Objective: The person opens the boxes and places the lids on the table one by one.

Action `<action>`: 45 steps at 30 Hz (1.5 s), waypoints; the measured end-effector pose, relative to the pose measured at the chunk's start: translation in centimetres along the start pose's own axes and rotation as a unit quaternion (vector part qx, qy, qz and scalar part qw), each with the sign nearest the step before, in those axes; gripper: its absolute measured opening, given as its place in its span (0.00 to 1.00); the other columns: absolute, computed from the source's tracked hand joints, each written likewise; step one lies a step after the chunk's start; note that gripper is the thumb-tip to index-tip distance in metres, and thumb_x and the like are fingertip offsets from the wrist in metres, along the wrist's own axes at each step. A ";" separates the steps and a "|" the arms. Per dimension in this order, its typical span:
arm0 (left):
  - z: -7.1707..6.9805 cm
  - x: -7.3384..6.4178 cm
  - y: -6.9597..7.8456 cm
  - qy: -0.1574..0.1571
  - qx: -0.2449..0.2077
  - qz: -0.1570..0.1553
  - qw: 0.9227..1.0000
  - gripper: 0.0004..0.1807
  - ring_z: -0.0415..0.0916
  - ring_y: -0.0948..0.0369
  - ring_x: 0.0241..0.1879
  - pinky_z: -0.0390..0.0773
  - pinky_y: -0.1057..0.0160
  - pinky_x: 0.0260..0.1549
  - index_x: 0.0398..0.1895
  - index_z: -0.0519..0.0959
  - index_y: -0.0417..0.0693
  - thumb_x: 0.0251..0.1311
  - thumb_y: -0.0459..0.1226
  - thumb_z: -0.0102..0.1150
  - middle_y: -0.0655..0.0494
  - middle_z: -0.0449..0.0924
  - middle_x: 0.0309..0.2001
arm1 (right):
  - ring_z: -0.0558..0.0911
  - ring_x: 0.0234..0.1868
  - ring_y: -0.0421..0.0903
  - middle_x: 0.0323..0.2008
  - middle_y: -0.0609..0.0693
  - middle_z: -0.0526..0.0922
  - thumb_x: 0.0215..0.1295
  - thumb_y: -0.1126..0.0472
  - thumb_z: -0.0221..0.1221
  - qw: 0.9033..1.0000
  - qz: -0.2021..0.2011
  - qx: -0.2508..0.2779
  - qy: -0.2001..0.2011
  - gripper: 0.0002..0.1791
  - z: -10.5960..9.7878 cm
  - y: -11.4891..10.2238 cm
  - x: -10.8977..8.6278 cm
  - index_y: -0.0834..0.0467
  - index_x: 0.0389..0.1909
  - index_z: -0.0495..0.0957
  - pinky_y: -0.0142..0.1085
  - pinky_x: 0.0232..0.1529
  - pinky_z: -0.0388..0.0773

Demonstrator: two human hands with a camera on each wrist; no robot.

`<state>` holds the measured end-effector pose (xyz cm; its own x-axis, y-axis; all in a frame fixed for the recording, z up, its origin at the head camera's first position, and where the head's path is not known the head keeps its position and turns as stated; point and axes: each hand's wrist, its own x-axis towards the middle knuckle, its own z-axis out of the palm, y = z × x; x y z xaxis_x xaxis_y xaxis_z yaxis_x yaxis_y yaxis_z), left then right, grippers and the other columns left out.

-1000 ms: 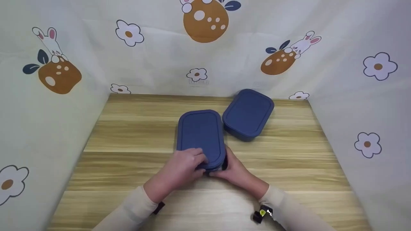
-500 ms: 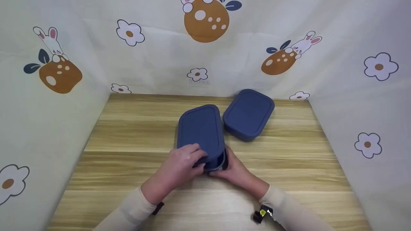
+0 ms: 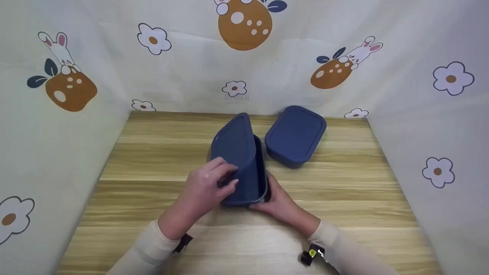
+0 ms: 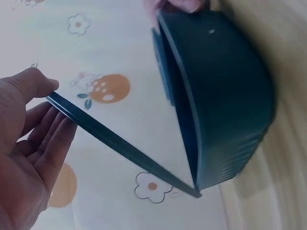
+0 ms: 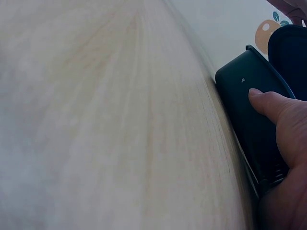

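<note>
My left hand (image 3: 204, 181) pinches the near edge of a dark blue lid (image 3: 233, 139) between thumb and fingers. The lid slants up off a rectangular food container (image 3: 244, 203), meeting it only along the far left side, so part of the dark inside shows. In the left wrist view, the lid (image 4: 124, 148) and container (image 4: 235, 96) form a wide V from one shared end. My right hand (image 3: 280, 202) grips the container's near right corner. The right wrist view has the thumb of this hand (image 5: 290, 134) lying along the container's wall (image 5: 252, 120).
A second blue container (image 3: 296, 133) with its lid on stands at the back right, close beside the first. The wooden tabletop (image 3: 153, 164) is bordered by a printed cloth (image 3: 183, 76) at the back and both sides.
The left hand has raised the lid from lying nearly flat on the container to a steep tilt, moving up and left. The right hand and the second container have stayed in place.
</note>
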<state>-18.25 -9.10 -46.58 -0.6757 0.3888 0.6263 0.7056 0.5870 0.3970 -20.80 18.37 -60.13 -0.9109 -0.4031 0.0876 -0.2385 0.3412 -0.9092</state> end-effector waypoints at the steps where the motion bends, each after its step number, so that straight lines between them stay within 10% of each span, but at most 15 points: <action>1: -0.3 0.1 0.0 0.002 -0.007 -0.008 1.000 0.13 0.84 0.61 0.36 0.87 0.62 0.35 0.47 0.89 0.43 0.61 0.33 0.81 0.55 0.83 0.40 | 0.69 0.79 0.49 0.82 0.52 0.69 0.55 0.52 0.86 1.000 -0.002 0.001 0.000 0.68 0.0 0.0 0.0 0.53 0.90 0.52 0.48 0.82 0.61; 11: -3.1 1.3 -0.8 0.026 -0.094 -0.104 0.990 0.12 0.86 0.61 0.40 0.90 0.62 0.37 0.48 0.89 0.40 0.62 0.29 0.78 0.54 0.86 0.42 | 0.70 0.79 0.51 0.81 0.52 0.70 0.53 0.56 0.87 1.000 -0.012 0.009 0.003 0.67 0.1 0.3 0.0 0.52 0.90 0.55 0.49 0.82 0.60; 22: -5.1 1.6 -2.0 0.059 -0.191 -0.198 0.960 0.13 0.87 0.58 0.43 0.90 0.63 0.36 0.49 0.90 0.39 0.63 0.25 0.77 0.53 0.88 0.44 | 0.71 0.79 0.52 0.80 0.54 0.71 0.54 0.56 0.87 1.000 -0.013 0.012 0.002 0.68 0.0 0.0 0.0 0.54 0.90 0.54 0.48 0.82 0.61; 38: -6.8 1.2 -3.7 0.110 -0.190 -0.268 0.938 0.17 0.85 0.57 0.46 0.89 0.68 0.38 0.56 0.89 0.37 0.64 0.24 0.74 0.47 0.86 0.46 | 0.69 0.81 0.54 0.81 0.57 0.70 0.54 0.58 0.86 1.000 -0.016 0.025 -0.001 0.69 0.0 0.0 0.1 0.57 0.90 0.52 0.47 0.82 0.59; 45: -7.9 1.0 -4.8 0.128 -0.243 -0.330 0.903 0.17 0.85 0.61 0.47 0.88 0.69 0.41 0.59 0.87 0.34 0.68 0.24 0.72 0.44 0.86 0.48 | 0.68 0.81 0.53 0.82 0.56 0.69 0.54 0.57 0.87 1.000 -0.010 0.025 0.000 0.69 0.0 0.0 0.1 0.57 0.90 0.52 0.49 0.83 0.58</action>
<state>-20.58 -17.18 -42.54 -0.9557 -0.1463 0.2554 0.2190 0.2264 0.9491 -20.86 18.37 -60.09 -0.9059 -0.4101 0.1055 -0.2395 0.2909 -0.9263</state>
